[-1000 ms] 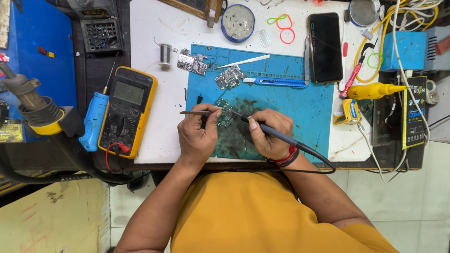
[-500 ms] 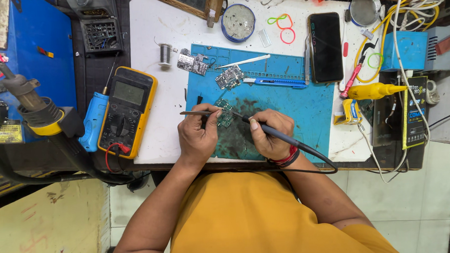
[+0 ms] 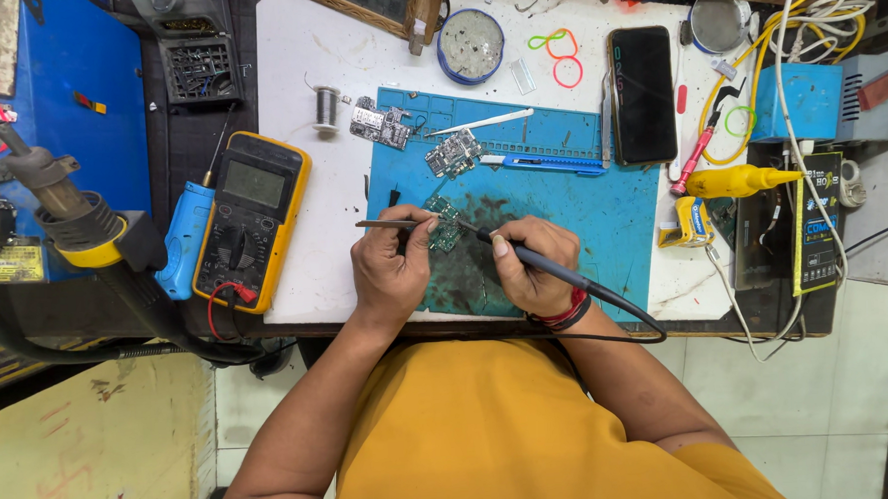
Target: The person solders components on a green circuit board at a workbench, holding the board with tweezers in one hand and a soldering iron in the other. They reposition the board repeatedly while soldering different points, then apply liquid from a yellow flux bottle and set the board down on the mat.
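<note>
**Soldering at the small board, both hands engaged**

Your left hand [image 3: 391, 271] is pinched on the tweezers [image 3: 389, 223], tips reaching the small green circuit board [image 3: 443, 223]. Your right hand [image 3: 533, 266] is closed around the soldering iron [image 3: 553, 268], tip down at the same board. The board lies on the blue mat [image 3: 600, 200], near the front edge of the bench [image 3: 313, 156].

Risks, as judged:
- The board looks unclamped; tweezer pressure could skate it and smear a joint.
- The iron's cable [image 3: 619, 322] runs off past your right wrist; a snag on the bench edge would jerk the tip.
- Two loose boards [image 3: 450, 153] lie just beyond; a wide sweep could knock them.
- The multimeter [image 3: 251, 219] sits well apart, no concern.
</note>
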Tool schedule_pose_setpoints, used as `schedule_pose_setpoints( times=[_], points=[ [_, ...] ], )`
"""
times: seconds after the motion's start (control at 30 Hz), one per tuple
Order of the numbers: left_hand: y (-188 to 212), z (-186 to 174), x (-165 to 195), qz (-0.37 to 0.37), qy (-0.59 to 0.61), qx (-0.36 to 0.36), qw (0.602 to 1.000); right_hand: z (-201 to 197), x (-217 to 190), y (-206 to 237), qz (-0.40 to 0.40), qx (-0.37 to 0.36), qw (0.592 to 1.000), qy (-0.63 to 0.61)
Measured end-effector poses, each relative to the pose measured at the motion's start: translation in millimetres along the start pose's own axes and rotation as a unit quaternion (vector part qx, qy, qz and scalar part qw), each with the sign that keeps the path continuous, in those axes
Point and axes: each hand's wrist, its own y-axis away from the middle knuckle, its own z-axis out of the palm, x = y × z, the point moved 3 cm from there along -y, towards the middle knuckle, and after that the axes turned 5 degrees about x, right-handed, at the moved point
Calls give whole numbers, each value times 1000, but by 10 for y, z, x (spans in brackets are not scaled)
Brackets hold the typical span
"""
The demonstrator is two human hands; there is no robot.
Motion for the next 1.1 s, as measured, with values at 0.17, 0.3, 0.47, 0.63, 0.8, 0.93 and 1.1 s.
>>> schedule_pose_setpoints(
  times=[0.17,0.3,0.47,0.63,0.8,0.93,1.1],
  points=[
    [0,5,1,1,-3,-2,1000,7,0,-5,-8,-1,1000,0],
    [1,5,8,2,-2,2,1000,1,9,-11,-6,-11,1000,-1],
    [-3,2,4,-3,-5,2,1000,4,2,-8,-7,-8,1000,-2],
    [2,-3,22,9,2,5,1000,2,-4,-3,-9,-10,1000,-3],
    [-8,-1,16,0,0,0,1000,-3,-7,-8,-16,-1,1000,-7],
    [14,-6,9,7,-9,0,1000,-5,-2,12,-7,-10,1000,4],
    [-9,3,5,-2,-8,-2,1000,-1,6,-7,2,-2,1000,-1]
  ],
)
